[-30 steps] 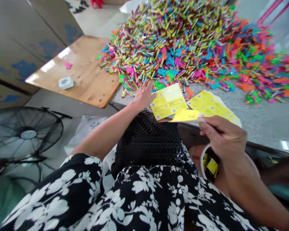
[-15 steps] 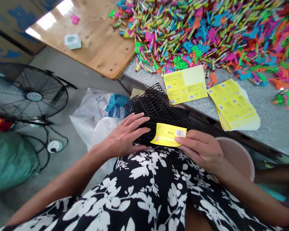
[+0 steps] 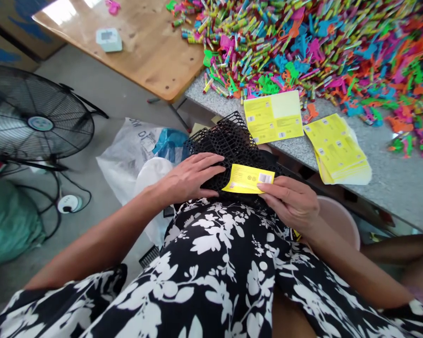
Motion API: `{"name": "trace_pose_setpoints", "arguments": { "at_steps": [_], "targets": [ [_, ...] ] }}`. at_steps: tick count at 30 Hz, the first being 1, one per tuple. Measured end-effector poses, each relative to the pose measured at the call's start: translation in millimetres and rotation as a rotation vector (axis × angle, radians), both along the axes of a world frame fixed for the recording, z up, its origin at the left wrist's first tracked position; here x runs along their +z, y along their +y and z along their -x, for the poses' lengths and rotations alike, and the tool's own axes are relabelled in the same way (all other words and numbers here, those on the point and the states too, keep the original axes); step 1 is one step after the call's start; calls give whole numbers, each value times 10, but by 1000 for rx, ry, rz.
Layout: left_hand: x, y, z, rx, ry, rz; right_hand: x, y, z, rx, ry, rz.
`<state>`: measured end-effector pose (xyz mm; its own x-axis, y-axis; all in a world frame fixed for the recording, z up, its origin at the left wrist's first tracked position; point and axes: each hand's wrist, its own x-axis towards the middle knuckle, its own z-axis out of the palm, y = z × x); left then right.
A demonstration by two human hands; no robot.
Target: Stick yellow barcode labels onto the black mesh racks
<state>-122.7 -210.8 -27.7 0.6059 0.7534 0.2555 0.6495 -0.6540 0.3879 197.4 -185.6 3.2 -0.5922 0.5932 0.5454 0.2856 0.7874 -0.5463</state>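
Between thumb and fingers, my right hand (image 3: pixel 292 199) pinches the right end of a yellow printed sticker (image 3: pixel 248 179) with a barcode, its left edge curling. My left hand (image 3: pixel 193 176) lies on a black plastic mesh basket (image 3: pixel 229 136) on my lap, fingers stretched out and holding nothing. The sticker is just right of those fingertips, apart from them. A yellow sticker sheet (image 3: pixel 273 117) with one blank backing section lies at the front edge of the stone counter (image 3: pixel 395 169). Right of it rests a fanned stack of yellow sticker sheets (image 3: pixel 338 148).
A large heap of colourful plastic toys and small tubes (image 3: pixel 261 47) covers the counter's back. A wooden table (image 3: pixel 144 47) bears a small white box (image 3: pixel 108 40). On the left stand a black fan (image 3: pixel 38 119) and a green sack (image 3: pixel 10 216). A pale bucket (image 3: pixel 338 220) is below the counter.
The view has shifted slightly, and both hands appear a little higher in it. My right hand still pinches the sticker; my left hand still lies spread on the basket.
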Motion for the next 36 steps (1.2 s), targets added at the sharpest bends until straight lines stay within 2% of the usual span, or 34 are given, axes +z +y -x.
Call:
{"name": "trace_pose_setpoints", "arguments": {
  "at_steps": [10,26,36],
  "targets": [
    [-4,32,10,4,-22,-3,-26,38,38,58,-22,-67],
    [6,26,7,12,-25,45,-127,62,-23,64,-116,-42],
    [49,25,-4,-12,118,26,-196,37,-63,74,-216,-36]
  ]
}}
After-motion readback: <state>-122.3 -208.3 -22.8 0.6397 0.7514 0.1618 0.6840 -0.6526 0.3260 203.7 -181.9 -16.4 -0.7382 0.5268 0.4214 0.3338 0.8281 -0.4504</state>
